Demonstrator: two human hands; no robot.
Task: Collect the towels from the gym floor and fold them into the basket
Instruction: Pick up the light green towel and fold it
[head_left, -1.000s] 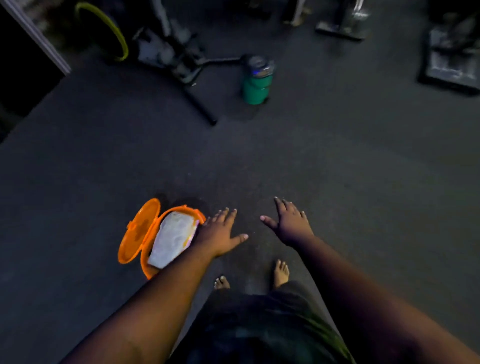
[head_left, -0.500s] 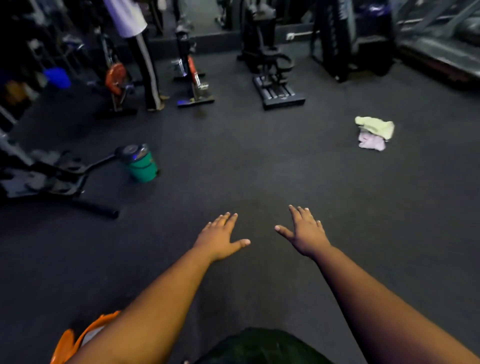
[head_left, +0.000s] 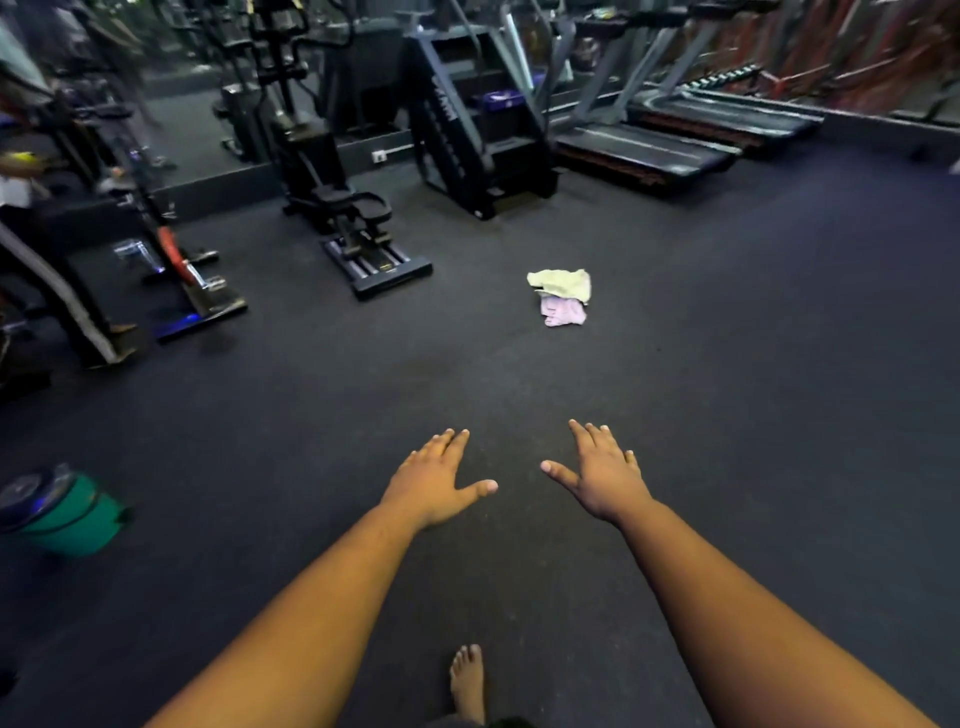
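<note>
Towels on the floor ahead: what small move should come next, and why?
Probably step forward toward the pale green towel and pink towel heaped together on the floor. Both the left hand and right hand are open, empty and well short of them.

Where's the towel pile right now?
In the head view, the towel pile lies on the gym floor ahead, slightly right of centre, well beyond both open hands and just right of the stepper machine.
</note>
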